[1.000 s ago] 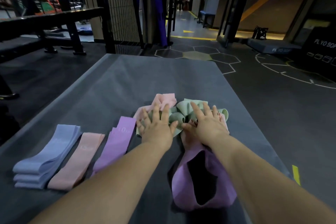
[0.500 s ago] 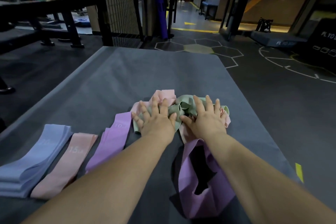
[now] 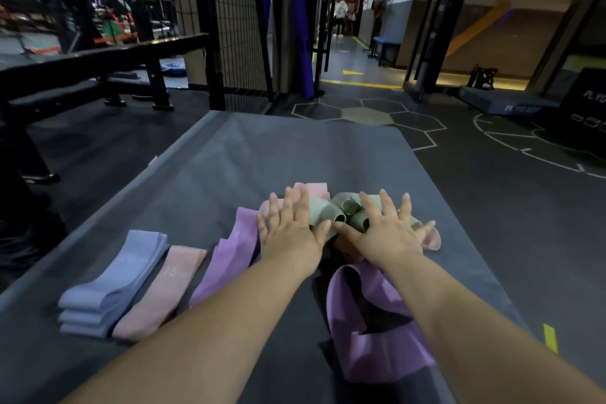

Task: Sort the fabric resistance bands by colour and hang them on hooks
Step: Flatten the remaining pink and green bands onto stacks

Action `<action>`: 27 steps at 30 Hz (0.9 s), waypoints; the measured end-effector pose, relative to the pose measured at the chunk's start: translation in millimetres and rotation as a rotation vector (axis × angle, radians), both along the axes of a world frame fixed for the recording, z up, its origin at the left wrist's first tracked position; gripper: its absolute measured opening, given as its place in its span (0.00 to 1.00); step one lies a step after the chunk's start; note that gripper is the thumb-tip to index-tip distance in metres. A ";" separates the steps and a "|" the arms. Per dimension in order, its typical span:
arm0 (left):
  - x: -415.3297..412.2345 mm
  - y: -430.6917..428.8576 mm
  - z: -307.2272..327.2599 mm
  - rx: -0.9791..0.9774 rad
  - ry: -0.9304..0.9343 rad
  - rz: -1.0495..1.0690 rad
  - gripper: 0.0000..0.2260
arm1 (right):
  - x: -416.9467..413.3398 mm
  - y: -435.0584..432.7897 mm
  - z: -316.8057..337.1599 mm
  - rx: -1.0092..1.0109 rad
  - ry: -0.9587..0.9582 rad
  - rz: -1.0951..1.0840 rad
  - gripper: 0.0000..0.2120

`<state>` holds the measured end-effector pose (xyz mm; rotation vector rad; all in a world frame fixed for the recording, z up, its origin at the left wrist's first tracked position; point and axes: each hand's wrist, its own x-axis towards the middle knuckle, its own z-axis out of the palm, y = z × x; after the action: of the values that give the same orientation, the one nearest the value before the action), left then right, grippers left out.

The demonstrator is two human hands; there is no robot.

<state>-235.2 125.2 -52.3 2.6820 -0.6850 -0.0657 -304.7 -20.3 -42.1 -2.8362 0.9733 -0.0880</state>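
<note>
The room was dim. The grey mat [image 3: 295,154] caught only a soft, flat light, so shadows on it were faint and loose-edged. Beyond the mat's far end, warm lamps glowed along the corridor [image 3: 351,56] (one small green light sat high up there). Left of the mat the bench [image 3: 98,57] lay dark and smeared. On the mat, the pink band [image 3: 164,285] showed its print as a soft smudge, and straight lines well off the mat bowed outward.

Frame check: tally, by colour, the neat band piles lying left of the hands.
blue band pile: 1
pink band pile: 1
purple band pile: 1
Total: 3
The bands within the tangled heap cannot be counted.
</note>
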 end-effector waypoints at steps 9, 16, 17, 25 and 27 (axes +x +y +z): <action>-16.4 61.0 15.0 -0.135 -0.049 -0.124 0.23 | -14.9 43.9 9.5 -0.031 -0.105 0.070 0.29; -17.0 149.8 14.3 -0.150 -0.149 0.093 0.11 | -17.4 104.1 3.9 -0.057 -0.213 0.276 0.13; -18.4 161.9 14.1 -0.161 -0.140 0.127 0.10 | -17.3 112.8 1.3 -0.012 -0.203 0.295 0.13; -23.0 199.0 0.2 -0.128 -0.081 0.230 0.08 | -17.6 166.7 -16.9 0.436 -0.207 0.252 0.13; -23.2 198.7 -2.8 -0.067 -0.086 0.219 0.09 | -15.7 171.9 -18.5 0.425 -0.157 0.240 0.17</action>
<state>-258.4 323.9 -55.2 2.6890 -0.4067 0.1277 -320.5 151.7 -60.6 -2.4840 0.5369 -0.0667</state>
